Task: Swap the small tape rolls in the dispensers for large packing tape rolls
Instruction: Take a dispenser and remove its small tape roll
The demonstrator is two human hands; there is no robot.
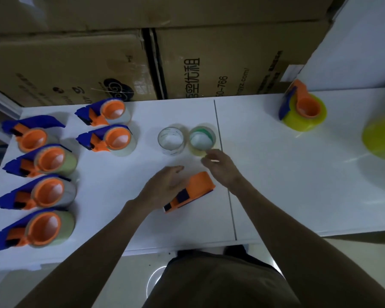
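An orange and blue dispenser [192, 192] with no roll on it lies on the white table [276, 174] near the front middle. My left hand [165, 187] lies over its left side with the fingers stretched out. My right hand [220, 166] reaches toward a small pale roll with a green core [202, 138] and its fingertips touch the roll's near rim. A small clear roll [171, 140] stands just left of it. Several dispensers with small rolls [47, 192] sit at the left. At the back right stands a dispenser with a large yellow roll [303, 110].
A loose large yellow roll [381, 138] sits at the right edge. Cardboard boxes [187, 63] line the wall behind the table. A white panel [360, 47] rises at the back right. A seam [225, 174] runs front to back across the table.
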